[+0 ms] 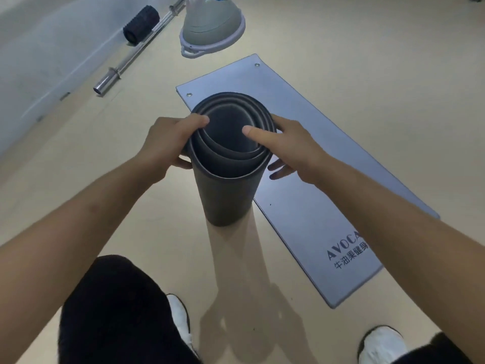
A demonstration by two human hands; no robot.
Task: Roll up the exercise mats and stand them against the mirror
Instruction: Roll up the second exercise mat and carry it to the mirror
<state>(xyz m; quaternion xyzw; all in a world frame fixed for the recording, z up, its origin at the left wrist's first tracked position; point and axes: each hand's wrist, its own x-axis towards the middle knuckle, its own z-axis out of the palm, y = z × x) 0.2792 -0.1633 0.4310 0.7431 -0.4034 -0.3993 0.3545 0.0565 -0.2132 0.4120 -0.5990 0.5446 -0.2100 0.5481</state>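
A dark grey rolled mat (227, 195) stands upright on the floor in front of me, its open spiral end facing up. My left hand (168, 141) grips its top rim from the left, thumb over the edge. My right hand (291, 147) holds the right side of the rim, thumb reaching into the roll and fingers wrapped behind it. A second grey mat (315, 195) lies flat on the floor to the right, printed with white lettering near its close end. The mirror (39, 56) runs along the far left.
A steel barbell (136, 53) lies by the mirror with a black foam roller (141, 24) beside it. A grey balance dome (212, 27) sits beyond the flat mat. My legs and white shoes (381, 345) are at the bottom.
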